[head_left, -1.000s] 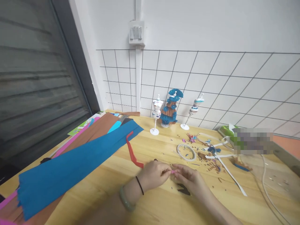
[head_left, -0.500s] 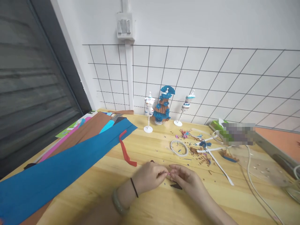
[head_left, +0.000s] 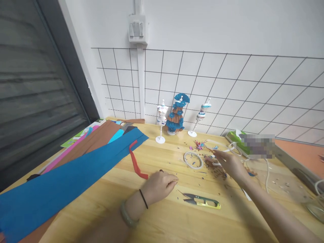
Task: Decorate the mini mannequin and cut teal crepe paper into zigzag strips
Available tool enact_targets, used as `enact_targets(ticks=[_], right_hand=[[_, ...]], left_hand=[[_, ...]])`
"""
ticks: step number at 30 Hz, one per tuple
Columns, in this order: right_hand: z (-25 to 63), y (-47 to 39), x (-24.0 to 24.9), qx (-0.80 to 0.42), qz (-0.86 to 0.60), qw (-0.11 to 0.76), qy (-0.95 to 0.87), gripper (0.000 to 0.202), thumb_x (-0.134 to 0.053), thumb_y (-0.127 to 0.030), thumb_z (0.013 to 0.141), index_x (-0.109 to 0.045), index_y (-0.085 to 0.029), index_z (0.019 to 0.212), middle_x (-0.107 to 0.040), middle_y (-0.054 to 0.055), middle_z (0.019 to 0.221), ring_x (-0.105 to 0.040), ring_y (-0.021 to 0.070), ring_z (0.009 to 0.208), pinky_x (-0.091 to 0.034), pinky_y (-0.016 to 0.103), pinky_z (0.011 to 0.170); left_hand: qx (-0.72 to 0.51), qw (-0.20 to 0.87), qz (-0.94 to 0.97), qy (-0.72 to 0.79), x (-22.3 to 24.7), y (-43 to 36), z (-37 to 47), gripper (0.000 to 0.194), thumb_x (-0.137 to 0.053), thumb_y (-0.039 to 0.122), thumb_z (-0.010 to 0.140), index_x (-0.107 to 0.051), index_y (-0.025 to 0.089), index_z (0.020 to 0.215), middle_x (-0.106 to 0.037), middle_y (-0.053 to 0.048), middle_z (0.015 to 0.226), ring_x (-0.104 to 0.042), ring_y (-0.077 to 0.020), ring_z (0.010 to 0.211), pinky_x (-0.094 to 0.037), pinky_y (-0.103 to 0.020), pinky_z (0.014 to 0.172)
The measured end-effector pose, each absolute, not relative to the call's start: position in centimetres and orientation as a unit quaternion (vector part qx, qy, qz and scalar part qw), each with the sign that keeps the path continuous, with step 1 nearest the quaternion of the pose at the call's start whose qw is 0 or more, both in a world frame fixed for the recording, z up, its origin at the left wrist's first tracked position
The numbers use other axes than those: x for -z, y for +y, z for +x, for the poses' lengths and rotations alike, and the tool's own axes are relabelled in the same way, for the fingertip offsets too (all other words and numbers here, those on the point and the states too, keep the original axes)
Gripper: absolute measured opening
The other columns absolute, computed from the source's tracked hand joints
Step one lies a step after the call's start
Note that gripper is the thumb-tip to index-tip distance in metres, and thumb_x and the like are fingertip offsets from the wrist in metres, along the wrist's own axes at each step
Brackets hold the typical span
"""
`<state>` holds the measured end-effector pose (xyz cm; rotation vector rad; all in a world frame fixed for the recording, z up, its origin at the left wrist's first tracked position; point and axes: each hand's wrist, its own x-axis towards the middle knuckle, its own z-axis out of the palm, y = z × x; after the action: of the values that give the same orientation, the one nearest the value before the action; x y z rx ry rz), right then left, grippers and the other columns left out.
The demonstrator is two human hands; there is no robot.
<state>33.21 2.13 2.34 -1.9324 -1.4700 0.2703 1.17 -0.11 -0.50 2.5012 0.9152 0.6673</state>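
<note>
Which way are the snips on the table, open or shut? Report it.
Open: the snips lie with their two dark blades spread apart, the tips not meeting.

White wall (head_left: 227,23) beyond both hands' fingers. Switch box (head_left: 137,29) on it, far past the left fingers (head_left: 172,179) and above them; vertical conduit (head_left: 141,84) below box. Black wire grid (head_left: 204,52) across wall, beyond the right fingers (head_left: 219,156). Dark slatted shutter (head_left: 37,84): well left of left fingers. Right of right fingers: green tissue pack (head_left: 243,143), partly pixelated; white cable (head_left: 267,175); orange surface (head_left: 298,148), farther off.
</note>
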Motion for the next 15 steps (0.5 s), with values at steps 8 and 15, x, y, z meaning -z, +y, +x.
enact_targets(ticks=[8,15], right_hand=[[32.7,-0.4,-3.6,-0.066,-0.774,0.275,-0.567,0.029,-0.055,-0.045,0.071,-0.065,-0.018,0.068,-0.069,0.007,0.060,-0.063,0.0241,0.056,-0.041,0.031,0.052],[28.6,-7.5,-1.2,-0.168,-0.713,0.307,-0.608,0.046,-0.055,-0.057,0.067,-0.035,-0.024,0.043,-0.043,-0.003,0.035,-0.044,0.0136,0.035,-0.038,0.024,0.038]], left_hand=[[-0.261,0.202,0.886,0.326,0.2,-0.1,1.1,0.023,-0.044,0.021,0.086,-0.067,0.022,0.084,-0.070,0.001,0.078,-0.063,-0.0128,0.073,-0.043,-0.023,0.070],[-0.325,0.217,0.834,0.390,0.3,1.6,0.0,0.021,-0.048,0.020,0.083,-0.069,0.022,0.087,-0.072,-0.002,0.087,-0.065,-0.0145,0.080,-0.045,-0.024,0.075]])
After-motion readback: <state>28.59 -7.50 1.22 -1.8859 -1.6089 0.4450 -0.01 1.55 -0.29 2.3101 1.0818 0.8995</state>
